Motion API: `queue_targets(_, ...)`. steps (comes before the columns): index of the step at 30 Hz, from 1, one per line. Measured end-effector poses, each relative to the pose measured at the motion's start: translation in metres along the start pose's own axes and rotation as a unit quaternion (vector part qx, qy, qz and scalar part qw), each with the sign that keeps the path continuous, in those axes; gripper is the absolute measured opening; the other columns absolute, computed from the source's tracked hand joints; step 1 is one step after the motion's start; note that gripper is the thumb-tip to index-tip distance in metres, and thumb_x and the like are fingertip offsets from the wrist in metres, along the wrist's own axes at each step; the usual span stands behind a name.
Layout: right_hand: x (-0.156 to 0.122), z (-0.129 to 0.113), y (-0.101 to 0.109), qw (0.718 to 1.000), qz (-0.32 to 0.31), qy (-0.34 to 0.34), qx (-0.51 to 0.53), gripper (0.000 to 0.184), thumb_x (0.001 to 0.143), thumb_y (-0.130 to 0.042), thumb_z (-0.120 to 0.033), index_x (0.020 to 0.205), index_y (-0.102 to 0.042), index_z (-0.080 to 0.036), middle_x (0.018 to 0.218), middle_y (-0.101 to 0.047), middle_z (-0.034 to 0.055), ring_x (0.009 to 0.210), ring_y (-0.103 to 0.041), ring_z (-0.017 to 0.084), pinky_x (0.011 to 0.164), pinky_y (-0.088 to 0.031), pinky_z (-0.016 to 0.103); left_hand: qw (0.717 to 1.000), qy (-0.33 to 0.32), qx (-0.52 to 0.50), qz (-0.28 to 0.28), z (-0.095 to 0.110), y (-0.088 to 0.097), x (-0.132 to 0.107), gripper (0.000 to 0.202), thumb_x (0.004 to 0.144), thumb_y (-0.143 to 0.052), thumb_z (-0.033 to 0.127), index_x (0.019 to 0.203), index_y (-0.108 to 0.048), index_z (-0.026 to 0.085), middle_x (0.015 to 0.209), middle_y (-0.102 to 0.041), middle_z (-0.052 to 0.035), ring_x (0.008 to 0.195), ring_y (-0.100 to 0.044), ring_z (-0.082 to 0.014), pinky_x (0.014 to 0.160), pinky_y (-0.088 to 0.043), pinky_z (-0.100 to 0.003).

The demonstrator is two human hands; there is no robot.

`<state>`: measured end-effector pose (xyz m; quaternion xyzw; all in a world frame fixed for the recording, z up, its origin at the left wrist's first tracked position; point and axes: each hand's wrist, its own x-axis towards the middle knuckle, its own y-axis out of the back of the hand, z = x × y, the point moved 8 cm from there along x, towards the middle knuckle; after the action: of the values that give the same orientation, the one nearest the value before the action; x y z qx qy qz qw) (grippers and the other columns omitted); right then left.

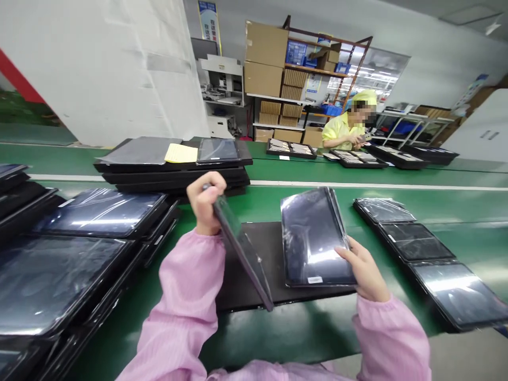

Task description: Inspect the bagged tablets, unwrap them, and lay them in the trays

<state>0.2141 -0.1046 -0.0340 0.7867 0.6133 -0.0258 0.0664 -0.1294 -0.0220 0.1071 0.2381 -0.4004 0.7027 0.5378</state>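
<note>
Double handling, by my read: left hand (206, 203) pinches a dark panel (246, 259) on edge, right hand (367, 272) grips a film-wrapped screen (311, 235) tilted over the black board (268, 243); the next move likely calls for keeping both pieces apart.

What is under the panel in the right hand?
Under this panel is a dark, flat board, partly visible at the panel's left. The area directly beneath is covered, so unseen.

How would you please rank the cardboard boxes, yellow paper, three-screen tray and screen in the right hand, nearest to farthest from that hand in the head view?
1. Screen: held in the right hand.
2. Three-screen tray: to its right.
3. Yellow paper: left, atop a stack.
4. Cardboard boxes: behind the bench.
</note>
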Motion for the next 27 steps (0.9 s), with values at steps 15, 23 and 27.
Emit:
queue_targets(15, 0.02, 0.048, 0.063, 0.991, 0.041, -0.088, -0.097, 0.029, 0.062, -0.087, -0.037, 0.079, -0.075, -0.018, 0.082, -0.08, 0.008, 0.071, -0.073, 0.023, 0.061, -0.059, 0.028, 0.974, 0.202, -0.065, -0.083, -0.055, 0.03, 0.008, 0.027, 0.05, -0.054, 0.043, 0.034, -0.043, 0.023, 0.035, -0.032, -0.0012, 0.037, -0.031, -0.0115, 0.04, -0.021, -0.03)
queue_targets(23, 0.036, 0.011, 0.079, 0.989, 0.021, -0.074, -0.13, 0.032, 0.059, -0.088, -0.044, 0.071, -0.075, -0.018, 0.069, -0.076, 0.0061, 0.066, -0.072, 0.025, 0.059, -0.057, 0.032, 0.972, 0.212, -0.075, -0.072, -0.087, 0.058, 0.0, 0.04, 0.061, -0.055, 0.053, 0.042, -0.036, 0.022, 0.041, -0.025, 0.0008, 0.041, -0.026, -0.011, 0.044, -0.021, -0.031)
queue_targets(27, 0.047, -0.029, 0.086, 0.987, 0.037, -0.047, -0.149, 0.027, 0.057, -0.089, -0.039, 0.068, -0.073, -0.02, 0.068, -0.075, 0.0043, 0.063, -0.069, 0.023, 0.056, -0.055, 0.03, 0.968, 0.222, -0.083, -0.082, -0.096, 0.086, -0.008, 0.05, 0.058, -0.056, 0.061, 0.042, -0.029, 0.022, 0.041, -0.021, 0.0012, 0.042, -0.025, -0.0122, 0.044, -0.023, -0.032)
